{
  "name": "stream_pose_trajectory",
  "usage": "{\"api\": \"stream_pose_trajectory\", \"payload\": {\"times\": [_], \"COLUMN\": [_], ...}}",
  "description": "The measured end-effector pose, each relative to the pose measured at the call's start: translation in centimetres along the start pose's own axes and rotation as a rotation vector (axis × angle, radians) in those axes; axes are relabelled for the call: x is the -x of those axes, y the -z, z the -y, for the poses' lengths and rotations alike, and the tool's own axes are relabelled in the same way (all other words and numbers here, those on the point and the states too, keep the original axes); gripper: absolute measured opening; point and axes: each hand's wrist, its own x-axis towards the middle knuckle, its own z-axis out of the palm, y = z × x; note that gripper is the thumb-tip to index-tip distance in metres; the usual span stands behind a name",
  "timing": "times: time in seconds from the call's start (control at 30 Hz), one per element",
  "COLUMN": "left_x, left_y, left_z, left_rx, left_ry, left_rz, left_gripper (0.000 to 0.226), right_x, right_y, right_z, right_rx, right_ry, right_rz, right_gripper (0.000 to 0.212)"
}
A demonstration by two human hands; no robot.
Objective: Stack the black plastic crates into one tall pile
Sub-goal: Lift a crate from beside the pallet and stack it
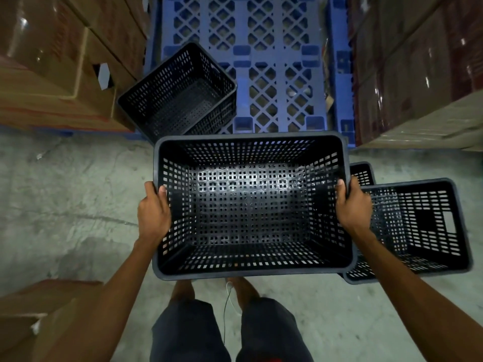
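Observation:
I hold a black perforated plastic crate (251,205) in front of me, open side up and empty. My left hand (154,210) grips its left rim and my right hand (352,207) grips its right rim. A second black crate (180,92) stands tilted at the near left corner of the blue pallet, beyond the held one. A third black crate (423,226) sits on the floor to the right, partly hidden behind my right forearm. The corner of another crate (362,173) shows just behind it.
A blue plastic pallet (264,64) lies ahead on the concrete floor (65,205). Stacks of wrapped cardboard boxes (52,61) flank it on the left and more boxes (418,74) on the right. Another cardboard box (34,317) stands near my left leg.

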Motion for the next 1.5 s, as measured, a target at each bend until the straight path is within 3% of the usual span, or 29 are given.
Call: {"api": "stream_pose_trajectory", "payload": {"times": [0.5,0.73,0.87,1.0,1.1,1.2,1.33,1.5], "left_x": [0.0,-0.1,-0.2,-0.3,1.4,3.4,4.8,4.3], "left_y": [-0.1,0.9,1.3,2.3,2.4,2.0,1.4,0.6], "left_z": [0.2,0.5,0.8,0.5,0.2,0.4,0.7,0.5], "left_rx": [-0.120,-0.118,-0.086,-0.054,-0.044,-0.146,-0.350,-0.404], "left_ry": [0.014,0.043,0.035,0.020,-0.054,-0.188,-0.273,-0.343], "left_rz": [-0.004,0.076,0.162,0.246,0.212,0.148,0.139,0.109], "left_gripper": [0.037,0.038,0.036,0.036,0.065,0.084,0.091,0.088], "right_x": [0.8,1.7,1.4,0.9,1.8,3.4,4.1,3.2], "right_y": [-0.1,1.9,1.3,1.7,2.2,2.2,2.0,1.6], "right_z": [0.3,1.5,0.2,0.0,-0.1,-0.3,-0.3,-0.6], "right_rx": [0.032,-0.130,-0.170,-0.052,0.170,0.297,0.356,0.382], "right_ry": [-0.052,-0.026,-0.046,0.038,0.238,0.384,0.384,0.371], "right_rz": [0.039,0.286,0.337,0.350,0.169,0.175,0.211,0.239], "right_gripper": [0.047,0.044,0.063,0.070,0.079,0.078,0.078,0.079]}}
